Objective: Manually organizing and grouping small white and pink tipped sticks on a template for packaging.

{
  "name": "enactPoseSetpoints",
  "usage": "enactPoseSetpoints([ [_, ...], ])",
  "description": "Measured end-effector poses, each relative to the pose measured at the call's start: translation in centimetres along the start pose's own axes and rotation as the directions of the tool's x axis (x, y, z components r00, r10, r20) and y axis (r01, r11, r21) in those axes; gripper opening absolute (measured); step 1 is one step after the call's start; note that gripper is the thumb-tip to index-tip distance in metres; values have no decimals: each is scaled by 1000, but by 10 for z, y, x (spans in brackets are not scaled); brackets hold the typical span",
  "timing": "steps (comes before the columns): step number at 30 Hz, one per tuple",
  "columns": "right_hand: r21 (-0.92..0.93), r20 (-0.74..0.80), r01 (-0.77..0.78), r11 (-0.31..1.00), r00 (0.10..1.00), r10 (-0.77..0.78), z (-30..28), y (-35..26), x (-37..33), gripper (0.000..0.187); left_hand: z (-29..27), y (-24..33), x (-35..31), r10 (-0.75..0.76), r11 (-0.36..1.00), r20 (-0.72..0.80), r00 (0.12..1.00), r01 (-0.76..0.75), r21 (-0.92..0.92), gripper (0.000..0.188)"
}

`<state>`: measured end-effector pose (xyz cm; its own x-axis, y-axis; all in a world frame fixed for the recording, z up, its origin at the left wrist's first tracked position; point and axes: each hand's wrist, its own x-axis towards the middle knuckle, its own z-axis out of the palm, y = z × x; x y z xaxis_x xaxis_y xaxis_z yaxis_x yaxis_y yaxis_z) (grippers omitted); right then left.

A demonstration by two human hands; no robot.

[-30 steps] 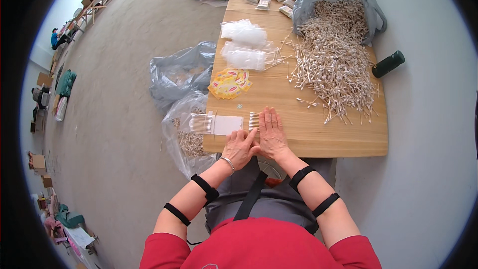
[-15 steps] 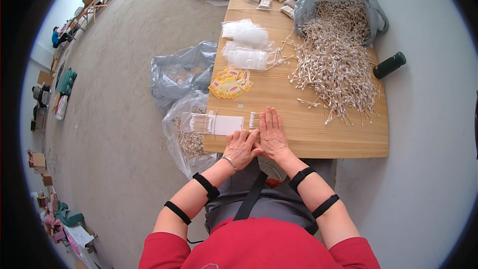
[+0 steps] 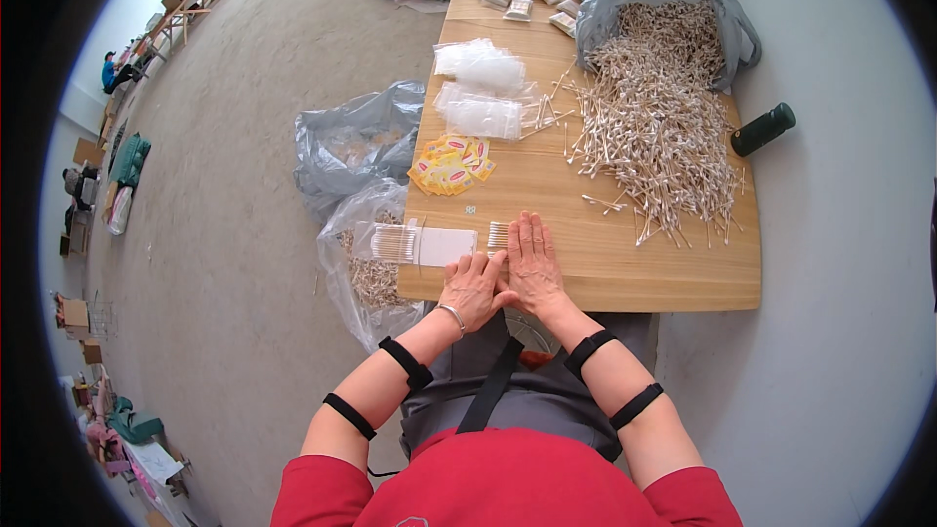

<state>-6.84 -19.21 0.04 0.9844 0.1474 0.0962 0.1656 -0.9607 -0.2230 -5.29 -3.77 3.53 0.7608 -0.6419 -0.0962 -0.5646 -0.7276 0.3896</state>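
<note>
My right hand [image 3: 534, 268] lies flat at the table's near edge, fingers stretched out together over a row of cotton swabs [image 3: 498, 234]. The swabs' left part shows beside the fingers; the palm hides the remainder. Close against it, my left hand [image 3: 471, 291] rests with bent, slightly parted fingers by the row's near end, its thumb reaching toward the right hand. I see nothing gripped in either hand. Left of the row lies a white card [image 3: 449, 246], next to a clear plastic bag [image 3: 363, 237] with a line of swabs [image 3: 394, 243] in it.
A large heap of swabs [image 3: 659, 127] spills from a grey bag [image 3: 747, 39] on the right, near a dark green bottle [image 3: 764, 130]. Yellow labels [image 3: 451, 166] and clear sachets [image 3: 480, 109] lie farther left. Filled packets [image 3: 519, 9] sit at the back. Plastic bags [image 3: 356, 132] stand on the floor.
</note>
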Motion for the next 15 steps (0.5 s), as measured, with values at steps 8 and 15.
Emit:
enactPoseSetpoints([
  [8,-25,21,3,1000,1000,-2,-4,-1,-1,92,-3,4,7,-57,998,18,998,57,29,73],
  [15,-34,18,1,999,1000,0,-1,0,0,92,-6,4,8,-49,999,41,998,48,22,73],
])
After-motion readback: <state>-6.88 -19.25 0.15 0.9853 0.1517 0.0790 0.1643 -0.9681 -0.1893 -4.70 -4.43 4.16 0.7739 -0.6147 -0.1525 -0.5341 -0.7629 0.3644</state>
